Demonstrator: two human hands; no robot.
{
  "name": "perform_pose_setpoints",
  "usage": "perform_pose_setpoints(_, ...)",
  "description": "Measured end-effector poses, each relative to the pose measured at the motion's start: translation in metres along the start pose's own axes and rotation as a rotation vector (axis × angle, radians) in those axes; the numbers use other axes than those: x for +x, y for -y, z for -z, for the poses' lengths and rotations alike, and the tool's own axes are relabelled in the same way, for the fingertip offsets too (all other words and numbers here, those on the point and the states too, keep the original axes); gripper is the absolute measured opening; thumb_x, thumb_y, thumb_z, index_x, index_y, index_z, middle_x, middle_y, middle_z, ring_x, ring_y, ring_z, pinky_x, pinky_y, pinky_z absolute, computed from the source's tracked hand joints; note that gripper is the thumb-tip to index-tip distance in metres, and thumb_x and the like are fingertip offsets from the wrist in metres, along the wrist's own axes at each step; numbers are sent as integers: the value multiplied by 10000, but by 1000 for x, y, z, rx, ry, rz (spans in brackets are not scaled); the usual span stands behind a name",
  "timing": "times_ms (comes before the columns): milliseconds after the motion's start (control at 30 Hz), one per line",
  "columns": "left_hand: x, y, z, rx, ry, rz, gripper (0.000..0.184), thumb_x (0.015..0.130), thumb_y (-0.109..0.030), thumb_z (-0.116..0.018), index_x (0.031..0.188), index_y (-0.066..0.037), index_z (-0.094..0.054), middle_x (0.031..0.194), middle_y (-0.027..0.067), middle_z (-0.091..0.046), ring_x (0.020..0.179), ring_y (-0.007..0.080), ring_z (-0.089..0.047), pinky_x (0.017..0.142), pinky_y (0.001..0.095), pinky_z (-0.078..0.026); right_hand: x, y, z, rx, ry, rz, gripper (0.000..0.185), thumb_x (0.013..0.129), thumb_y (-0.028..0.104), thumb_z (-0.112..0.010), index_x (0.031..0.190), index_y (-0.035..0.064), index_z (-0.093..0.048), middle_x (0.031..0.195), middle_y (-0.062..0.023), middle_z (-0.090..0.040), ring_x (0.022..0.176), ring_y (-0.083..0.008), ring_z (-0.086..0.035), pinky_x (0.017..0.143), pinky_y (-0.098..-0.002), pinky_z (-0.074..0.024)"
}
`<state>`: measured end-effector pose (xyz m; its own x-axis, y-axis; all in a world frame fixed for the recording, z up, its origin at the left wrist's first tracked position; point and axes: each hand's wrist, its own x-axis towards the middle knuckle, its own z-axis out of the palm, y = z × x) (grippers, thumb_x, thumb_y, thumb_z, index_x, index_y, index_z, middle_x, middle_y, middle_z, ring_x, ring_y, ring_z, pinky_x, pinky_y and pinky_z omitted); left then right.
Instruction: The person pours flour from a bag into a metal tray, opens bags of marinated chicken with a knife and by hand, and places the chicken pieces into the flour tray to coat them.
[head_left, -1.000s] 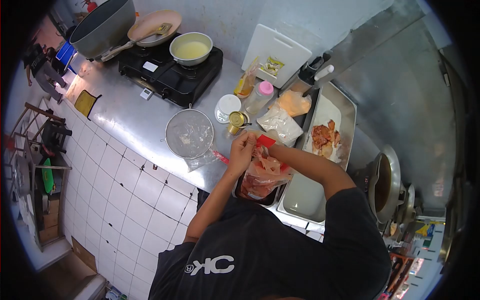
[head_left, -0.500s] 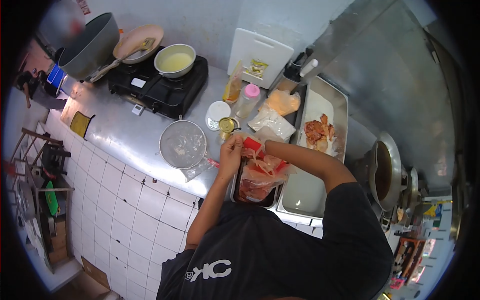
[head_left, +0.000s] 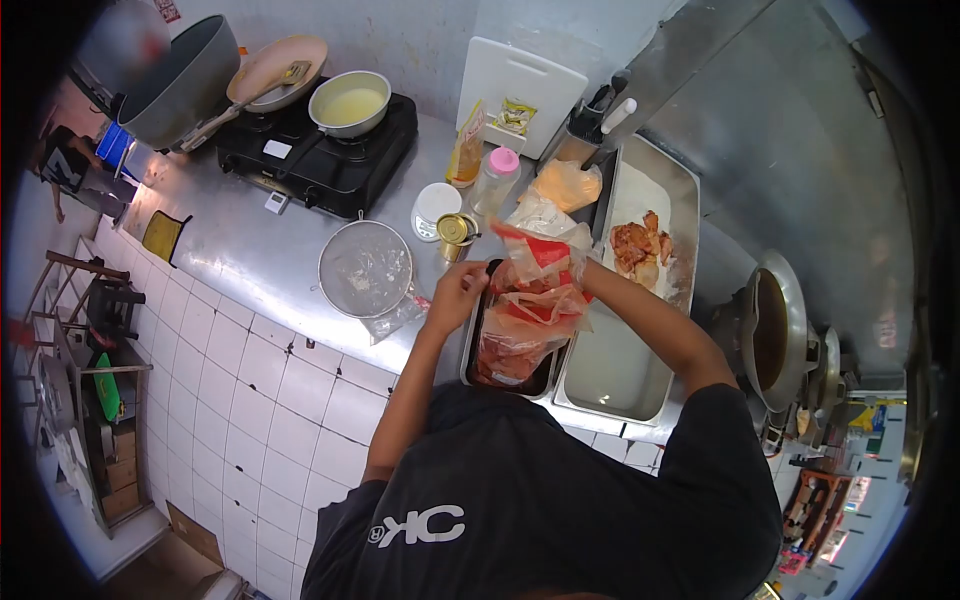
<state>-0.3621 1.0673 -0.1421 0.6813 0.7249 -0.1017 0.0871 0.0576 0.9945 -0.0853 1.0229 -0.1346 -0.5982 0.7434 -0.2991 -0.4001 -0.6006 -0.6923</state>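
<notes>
A clear plastic bag with red print (head_left: 540,300) and raw meat (head_left: 505,355) inside lies in a dark rectangular tray (head_left: 545,385) in front of me. My left hand (head_left: 458,295) is at the tray's far left corner, its fingers closed on the rim. Over the bag's far right side reaches my right hand (head_left: 585,275), gripping the plastic; the bag hides most of its fingers. Right of the tray stands a long metal pan (head_left: 655,405) holding white powder and coated meat pieces (head_left: 640,245).
A strainer (head_left: 365,265), opened tin (head_left: 455,232), kitchen scale (head_left: 437,205) and pink-capped bottle (head_left: 495,180) stand to the left. Farther back are a gas stove (head_left: 320,160) with pans and a white cutting board (head_left: 540,75). A large wok (head_left: 770,330) is at right. Another person (head_left: 75,170) is far left.
My left hand has moved from the bag's top to the tray's corner. My right hand has shifted right with the plastic, and the bag's red-printed top is spread wider.
</notes>
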Motion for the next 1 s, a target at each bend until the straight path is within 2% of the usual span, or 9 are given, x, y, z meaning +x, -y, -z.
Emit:
perform_pose_setpoints(67, -5, 8, -17, 559, -114, -160, 390, 925, -242, -687, 1283, -94, -643, 1120, 109, -658, 942, 295, -678, 819, 410, -533, -9, -3, -8, -113, -99, 15, 371, 999, 209, -529, 1314, 22, -588, 1202, -162, -662, 1024, -257, -667, 867, -338, -561)
perform_pose_setpoints(167, 2, 6, -31, 604, -10, -158, 336, 836, -158, -724, 1169, -126, -696, 1004, 142, -681, 971, 379, -668, 838, 467, -532, -23, 0, -11, -539, -257, -18, 351, 956, 201, -568, 1262, 33, -600, 1138, -155, -668, 988, -269, -671, 846, -357, -560)
perform_pose_setpoints(333, 19, 31, -42, 707, -55, -139, 182, 807, -177, -733, 987, -149, -748, 948, 113, -721, 896, 335, -704, 764, 451, -555, -39, 12, -12, -1747, -318, -216, 322, 884, 188, -634, 1175, 51, -622, 1031, -143, -679, 927, -289, -677, 809, -390, -558)
perform_pose_setpoints(433, 16, 35, -41, 712, -87, -138, 127, 817, -188, -715, 928, -150, -764, 950, 96, -740, 871, 312, -717, 729, 438, -562, -42, 30, -22, -2121, -207, -338, 309, 840, 180, -673, 1123, 62, -634, 967, -136, -686, 891, -302, -681, 788, -410, -557)
perform_pose_setpoints(633, 7, 54, -31, 701, -3, -67, 135, 812, -221, -743, 911, -131, -766, 942, 94, -737, 870, 303, -714, 747, 422, -554, -80, 107, -131, -1805, -332, -49, 409, 703, 194, -773, 1082, 108, -646, 873, -152, -677, 816, -358, -673, 744, -465, -540)
perform_pose_setpoints(767, 2, 65, -36, 577, -51, -146, 152, 815, -233, -766, 924, -127, -774, 950, 83, -717, 891, 295, -703, 783, 412, -547, -125, 113, -132, -1612, -616, 213, 510, 713, 174, -794, 1201, 144, -646, 954, -110, -722, 846, -276, -706, 770, -394, -552)
perform_pose_setpoints(833, -1, 49, -31, 534, -18, -140, 145, 816, -169, -762, 951, -115, -769, 996, 85, -699, 903, 298, -696, 797, 413, -542, -155, 123, -133, -1470, -711, 121, 516, 748, 142, -785, 1241, 138, -634, 996, -99, -733, 877, -214, -705, 799, -345, -551)
perform_pose_setpoints(967, -2, 23, -18, 588, -13, -233, 240, 868, -76, -700, 1105, -101, -736, 1103, 117, -671, 897, 274, -681, 752, 374, -533, -220, 117, -83, -1167, -942, 140, 505, 754, 123, -793, 1232, 108, -628, 879, -97, -722, 713, -171, -692, 696, -309, -564)
perform_pose_setpoints(1000, -4, -9, -16, 420, -76, -235, 241, 874, -77, -692, 1113, -77, -723, 1086, 110, -664, 866, 229, -656, 714, 342, -514, -232, 114, -70, -1374, -1012, 213, 505, 757, 133, -790, 1234, 112, -626, 865, -100, -717, 703, -169, -687, 689, -317, -567)
